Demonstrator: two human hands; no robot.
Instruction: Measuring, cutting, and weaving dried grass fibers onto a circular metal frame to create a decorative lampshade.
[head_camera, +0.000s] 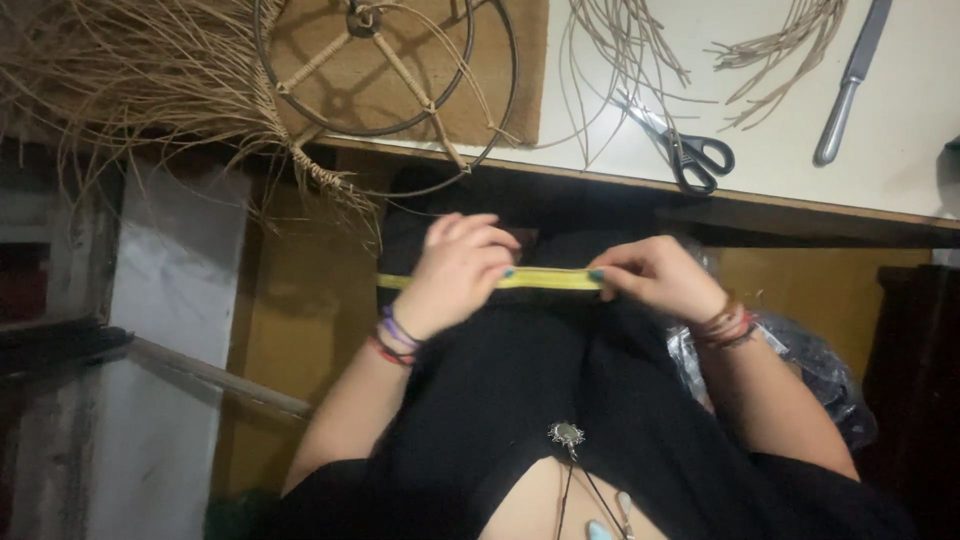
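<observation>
I hold a narrow yellow strip, like a measuring tape (545, 278), stretched flat across my lap over black clothing. My left hand (455, 270) pinches it near its left end, fingers curled over the top. My right hand (655, 275) grips the right end between thumb and fingers. Both wrists wear several bracelets. The strip's far left end pokes out beyond my left hand.
A white table (780, 150) lies ahead with black-handled scissors (690, 155), a metal knife (850, 85) and loose reed strands (620, 50). A round wire frame (385, 70) with woven reed sits on a brown mat at the table's left. A plastic bag (810, 370) lies by my right arm.
</observation>
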